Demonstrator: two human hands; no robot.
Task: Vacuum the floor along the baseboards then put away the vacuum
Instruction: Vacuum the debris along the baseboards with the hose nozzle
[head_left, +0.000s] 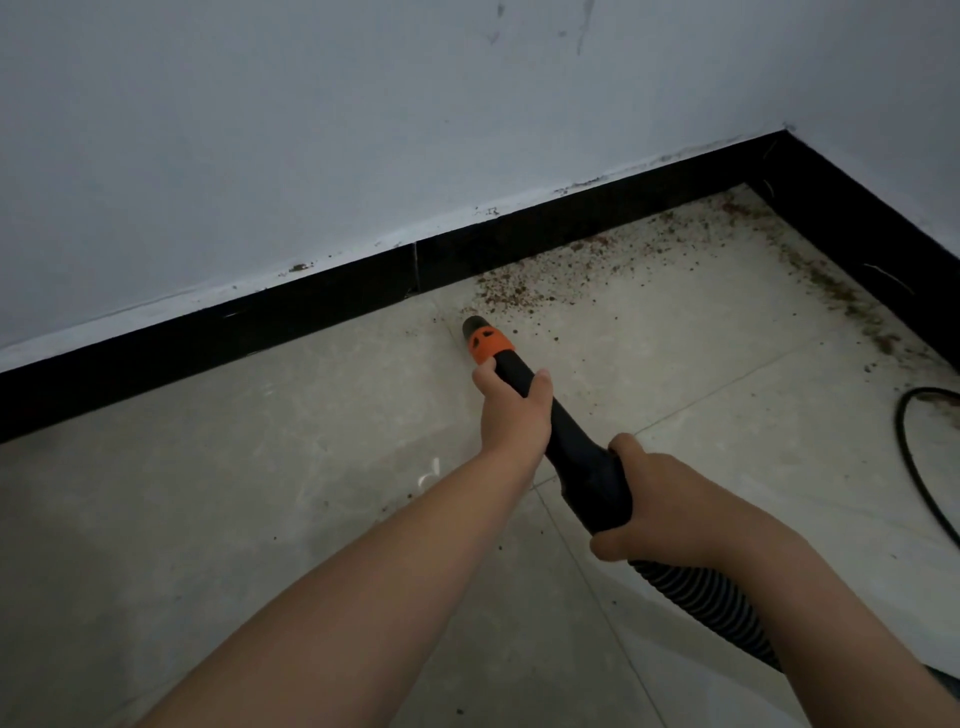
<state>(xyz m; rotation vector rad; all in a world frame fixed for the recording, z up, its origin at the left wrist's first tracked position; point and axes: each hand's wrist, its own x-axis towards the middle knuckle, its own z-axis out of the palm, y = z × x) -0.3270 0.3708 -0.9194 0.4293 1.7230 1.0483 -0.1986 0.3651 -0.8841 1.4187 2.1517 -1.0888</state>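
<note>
We are gripping the vacuum nozzle (480, 338) with both left hand (511, 410) and right hand (649, 499), its tip nearing the dirt (524, 291) by the baseboard (311, 306), possibly scattering crumbs if pushed fast.

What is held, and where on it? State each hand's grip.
Both hold the vacuum nozzle: the left hand grips it just behind the orange collar, the right hand its rear end by the ribbed hose.

Ahead of my hands the floor (311, 467) lay open up to the baseboard (260, 322). Two walls (363, 130) closed the corner on my right. A cable (914, 467) looped across the tiles there, near the dirt (571, 270).
</note>
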